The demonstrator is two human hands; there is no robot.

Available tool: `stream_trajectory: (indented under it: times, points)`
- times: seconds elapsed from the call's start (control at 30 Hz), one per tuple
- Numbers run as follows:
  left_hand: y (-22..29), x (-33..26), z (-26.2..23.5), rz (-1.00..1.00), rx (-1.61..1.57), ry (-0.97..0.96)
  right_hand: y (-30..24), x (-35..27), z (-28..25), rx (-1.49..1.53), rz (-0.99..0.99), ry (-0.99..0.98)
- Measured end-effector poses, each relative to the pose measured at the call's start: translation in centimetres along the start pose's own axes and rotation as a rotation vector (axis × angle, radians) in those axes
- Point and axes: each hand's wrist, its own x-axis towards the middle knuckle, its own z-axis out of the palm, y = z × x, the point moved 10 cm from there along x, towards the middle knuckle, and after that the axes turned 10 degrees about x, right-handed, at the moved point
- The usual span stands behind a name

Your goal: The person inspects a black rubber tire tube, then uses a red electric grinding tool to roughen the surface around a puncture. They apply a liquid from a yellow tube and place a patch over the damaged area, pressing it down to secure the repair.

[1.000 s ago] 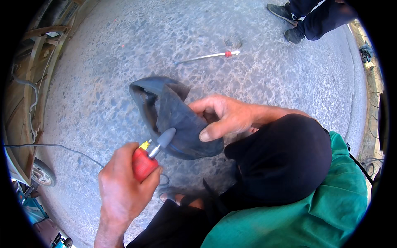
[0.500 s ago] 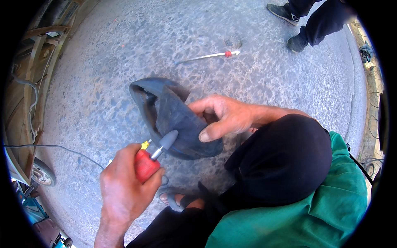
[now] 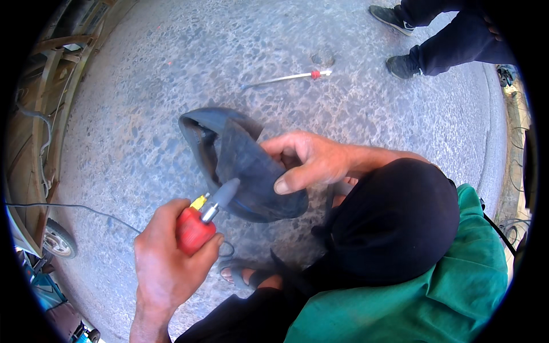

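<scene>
My left hand (image 3: 171, 260) grips a red electric die grinder (image 3: 193, 230) with a metal shank and a grey cone-shaped grinding tip (image 3: 229, 191). The tip points up and right, at the near side of a black rubber inner tube (image 3: 249, 166); whether it touches is hard to tell. Folded into a loose bundle, the tube gapes at its left side. My right hand (image 3: 311, 163) pinches the tube's right part, thumb on top and the other fingers partly hidden behind. A small yellow piece (image 3: 199, 202) shows beside the grinder.
Rough stony pavement (image 3: 143, 126) lies beneath. A thin rod with a red band (image 3: 291, 76) rests beyond the tube. Another person's legs and dark shoes (image 3: 403, 66) stand at upper right. A cable (image 3: 86, 202) runs in from the left, near a wooden frame (image 3: 51, 103) and a wheel (image 3: 59, 239).
My left hand has drawn the grinder slightly left and tilted its tip more upright. The tube and my right hand stay nearly still. The other person's near foot has shifted left.
</scene>
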Motion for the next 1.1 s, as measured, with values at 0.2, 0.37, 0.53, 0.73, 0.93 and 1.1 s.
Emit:
stream_trajectory:
  times: [0.2, 0.37, 0.53, 0.73, 0.93, 1.1]
  points:
    - [-2.3, -0.1, 0.2, -0.098, -0.131, 0.018, -0.2, 0.2, -0.3, -0.011, -0.004, 0.039]
    - [-4.2, -0.1, 0.4, -0.285, -0.256, 0.03, -0.1, 0.3, -0.6, -0.025, -0.006, 0.032]
    - [-5.4, -0.2, 0.8, -0.354, -0.287, -0.037, -0.2, 0.3, -1.0, -0.019, -0.011, 0.049]
    - [-5.7, -0.4, 0.9, -0.343, -0.3, -0.053, -0.1, 0.6, -1.4, -0.036, -0.016, 0.065]
    - [-7.6, -0.2, 1.4, -0.357, -0.557, -0.052, -1.0, 0.9, -1.3, -0.081, -0.033, 0.044]
    - [-8.4, 1.4, -0.1, -0.309, -0.709, 0.006, -4.6, 1.8, 0.1, -0.235, -0.061, -0.01]
